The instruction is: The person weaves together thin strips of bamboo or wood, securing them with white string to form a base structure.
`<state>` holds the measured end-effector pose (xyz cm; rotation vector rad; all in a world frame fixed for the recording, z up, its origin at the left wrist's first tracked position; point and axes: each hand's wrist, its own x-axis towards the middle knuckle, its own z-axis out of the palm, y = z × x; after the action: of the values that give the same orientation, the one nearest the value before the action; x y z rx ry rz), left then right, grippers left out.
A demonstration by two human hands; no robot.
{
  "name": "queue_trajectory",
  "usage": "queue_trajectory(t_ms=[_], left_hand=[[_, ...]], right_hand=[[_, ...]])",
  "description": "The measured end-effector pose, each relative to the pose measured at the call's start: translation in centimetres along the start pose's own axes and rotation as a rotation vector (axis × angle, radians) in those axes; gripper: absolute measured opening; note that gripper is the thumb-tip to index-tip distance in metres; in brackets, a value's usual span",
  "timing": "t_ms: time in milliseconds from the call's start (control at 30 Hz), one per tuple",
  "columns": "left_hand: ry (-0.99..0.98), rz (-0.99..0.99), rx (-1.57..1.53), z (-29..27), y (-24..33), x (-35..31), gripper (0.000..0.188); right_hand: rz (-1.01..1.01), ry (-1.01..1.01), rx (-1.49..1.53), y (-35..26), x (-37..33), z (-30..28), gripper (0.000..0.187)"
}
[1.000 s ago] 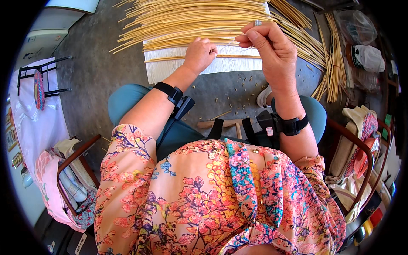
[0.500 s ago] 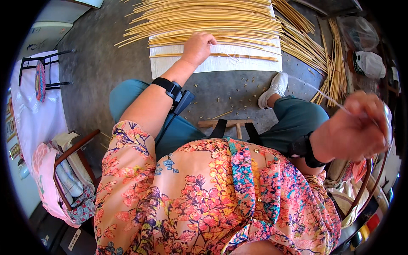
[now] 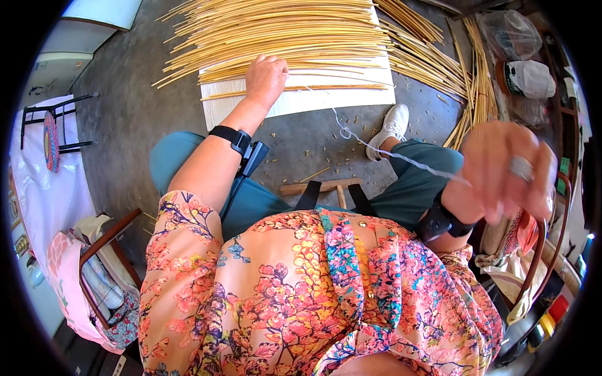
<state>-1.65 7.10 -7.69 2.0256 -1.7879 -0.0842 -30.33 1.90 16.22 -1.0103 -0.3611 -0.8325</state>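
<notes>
1. A black box (image 3: 88, 359) at the lower left bears a pale label (image 3: 119, 364), its marks too small to make out.
2. On the shelving side at the right, a small green tag (image 3: 564, 166) shows, any lettering on it unreadable here.
3. At the upper right sits a clear plastic bag (image 3: 513, 34); its contents cannot be told.
4. Just below it stands a brown tub (image 3: 501, 76) partly covered by white plastic (image 3: 533, 79); what it contains is hidden.
5. The left hand (image 3: 266, 78) lies over the near edge of the spread of tan stalks (image 3: 276, 37), fingers curled; whether they grip a stalk cannot be told.
6. The right hand (image 3: 505, 166), wearing a silver ring (image 3: 522, 168), is raised well apart from the stalks. White thread (image 3: 407, 161) runs up to it, with a loose loop midway; blur hides the fingertips, so their grip cannot be told.
7. The stalks lie across a white panel (image 3: 238, 113), one separate stalk (image 3: 338, 88) near its front edge, beside the thread's far end.
8. Short cuttings (image 3: 329, 150) dot the grey floor (image 3: 132, 81).
</notes>
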Motion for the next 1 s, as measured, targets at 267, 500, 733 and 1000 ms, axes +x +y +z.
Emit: queue_trajectory(t_ms=[267, 500, 733, 1000], left_hand=[[-0.009, -0.040, 0.041, -0.1, -0.7, -0.7, 0.006], [0.038, -0.072, 0.029, 0.2, -1.1, -0.4, 0.006], [0.070, -0.098, -0.003, 0.3, -1.3, -0.2, 0.007], [0.180, -0.133, -0.043, -0.1, -0.8, 1.7, 0.010]], right_hand=[[0.343, 0.330, -0.505, 4.0, -2.0, -3.7, 0.022], [0.305, 0.539, -0.378, 3.9, -2.6, -6.4, 0.015], [0.302, 0.607, -0.290, 4.7, -2.3, -7.6, 0.016], [0.286, 0.714, -0.214, 5.3, -2.1, -7.7, 0.016]])
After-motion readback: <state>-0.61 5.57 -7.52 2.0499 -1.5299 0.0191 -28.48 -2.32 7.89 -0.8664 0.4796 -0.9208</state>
